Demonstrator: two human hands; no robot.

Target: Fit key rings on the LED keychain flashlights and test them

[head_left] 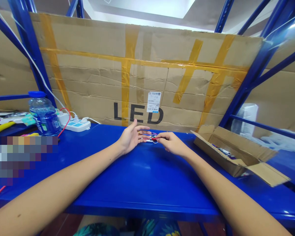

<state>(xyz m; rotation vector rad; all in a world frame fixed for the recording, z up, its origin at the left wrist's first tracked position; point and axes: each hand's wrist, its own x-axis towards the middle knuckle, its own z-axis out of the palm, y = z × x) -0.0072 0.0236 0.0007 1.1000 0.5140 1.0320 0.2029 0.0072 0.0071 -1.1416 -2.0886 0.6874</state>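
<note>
Our forearms [64,190] bare full visible length; left hand [131,137], right hand [172,144] bare too; we wear teal leaf-print garment [98,230], yellow bloom.

A cluster of small red and silver pieces [149,137] sits just below the printed letters on the LED cardboard sheet [137,82], in front of its lower edge. The pieces are slim and shiny and lie roughly level, side by side, with one vivid red bar among thinner silver ones. A tiny metal ring shows at one end. The right hand [170,142] pinches that end, and the outstretched fingers of the left hand [130,137] touch the other. The pieces are too small to identify.
</note>
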